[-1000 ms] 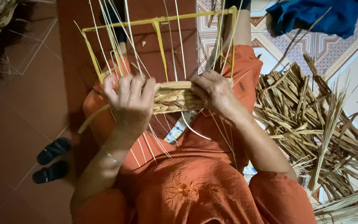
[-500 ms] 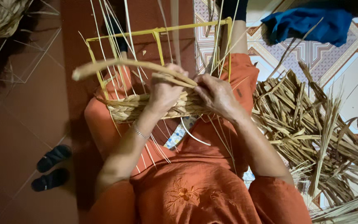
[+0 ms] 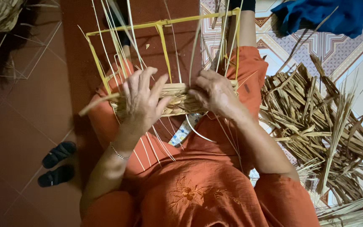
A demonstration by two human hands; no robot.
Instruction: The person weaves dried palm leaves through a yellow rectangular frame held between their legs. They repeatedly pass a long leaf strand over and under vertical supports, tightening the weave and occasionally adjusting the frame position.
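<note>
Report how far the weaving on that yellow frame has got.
Done: a narrow woven band of dried strips spans the bottom of the yellow frame. In hand: the left hand presses on the band with a loose strip sticking out beside it; the right hand grips its other end. Left: the upright strands above are bare, so most of the frame is unwoven.

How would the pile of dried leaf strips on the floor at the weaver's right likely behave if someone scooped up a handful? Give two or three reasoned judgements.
The pile of dried leaf strips looks thin and papery, so a handful is probably light. The strips lie bent and criss-crossed, so they would likely flop and snag on one another. Their dry, curled edges suggest they might crack if folded sharply.
</note>
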